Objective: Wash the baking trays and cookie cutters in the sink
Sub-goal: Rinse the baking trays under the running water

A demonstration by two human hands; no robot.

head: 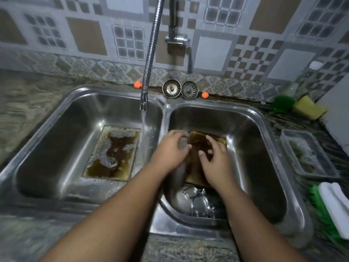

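While our right hand [213, 159] lies flat and open on the golden-brown rectangular baking tray [198, 142] in the right steel basin [256, 148], our left hand [171, 149] curls at its nine o'clock edge, grip unclear; we should scrub corners firmly.

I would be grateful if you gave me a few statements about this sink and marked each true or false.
1. Water runs from the tap into the left basin. True.
2. The left basin's tray holds foamy brown water. True.
3. Both hands work on that tray. False: left hand and right hand are over the right basin's tray.
4. The cutters lie on the counter. False: the cookie cutters lie in the right basin.
5. Two strainers stand behind the basins. True.
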